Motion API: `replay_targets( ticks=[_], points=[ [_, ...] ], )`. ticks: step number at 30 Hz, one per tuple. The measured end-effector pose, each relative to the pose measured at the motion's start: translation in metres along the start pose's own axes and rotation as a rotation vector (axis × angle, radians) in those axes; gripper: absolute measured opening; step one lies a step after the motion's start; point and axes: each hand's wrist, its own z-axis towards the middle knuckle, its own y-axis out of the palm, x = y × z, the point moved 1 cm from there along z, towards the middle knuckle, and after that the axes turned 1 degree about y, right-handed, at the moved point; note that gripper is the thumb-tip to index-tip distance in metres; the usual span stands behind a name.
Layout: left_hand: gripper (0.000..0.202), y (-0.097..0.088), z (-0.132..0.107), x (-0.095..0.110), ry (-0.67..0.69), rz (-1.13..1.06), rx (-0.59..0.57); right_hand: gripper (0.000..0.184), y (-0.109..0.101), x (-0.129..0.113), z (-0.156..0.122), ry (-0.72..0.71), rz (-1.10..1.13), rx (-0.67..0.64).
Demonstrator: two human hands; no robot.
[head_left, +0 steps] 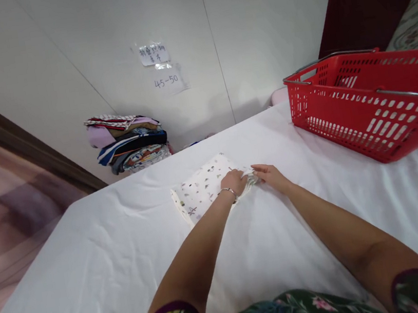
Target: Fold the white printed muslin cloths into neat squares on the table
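Note:
A folded white cloth with small scattered prints lies flat on the white-covered table, its right end gathered into uneven layers. My left hand, with a bracelet at the wrist, rests on the right part of the cloth, its fingers closed on the fabric near the bunched end. Just to the right, my right hand holds the edge of those layers between thumb and fingers. Some fingertips of both hands are hidden by the fabric and by the hands themselves.
A red plastic basket with metal handles stands at the right on the white sheet. Beyond the far edge is a stack of folded fabrics. Paper notes are stuck on the wall. A sheer curtain hangs at left.

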Motion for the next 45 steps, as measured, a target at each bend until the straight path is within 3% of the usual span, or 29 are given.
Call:
replay_targets(
  ticks=[5, 10, 16, 21, 26, 40, 45],
  points=[
    [0.031, -0.001, 0.007, -0.005, -0.018, -0.05, -0.043, 0.04, -0.007, 0.0, 0.0, -0.104, -0.039, -0.114],
    [0.031, 0.002, 0.008, -0.006, -0.034, -0.09, -0.031, 0.01, -0.006, -0.008, -0.01, -0.345, -0.349, -0.02],
    [0.033, 0.003, 0.01, -0.006, -0.056, -0.119, -0.032, 0.008, 0.002, -0.013, -0.018, -0.595, -0.804, 0.088],
    [0.031, 0.002, 0.013, -0.006, -0.081, -0.131, -0.05, 0.018, 0.009, -0.014, -0.024, -0.579, -1.048, 0.202],
    [0.03, 0.002, 0.013, -0.004, -0.097, -0.134, -0.054, 0.023, 0.016, -0.015, -0.028, -0.483, -1.187, 0.229],
    [0.031, 0.005, 0.012, -0.001, -0.098, -0.122, -0.039, 0.018, 0.019, -0.018, -0.019, -0.417, -1.227, 0.232],
    [0.031, 0.005, 0.013, -0.003, -0.121, -0.145, -0.046, 0.018, 0.016, -0.012, -0.017, -0.491, -1.132, 0.176]
  ],
)
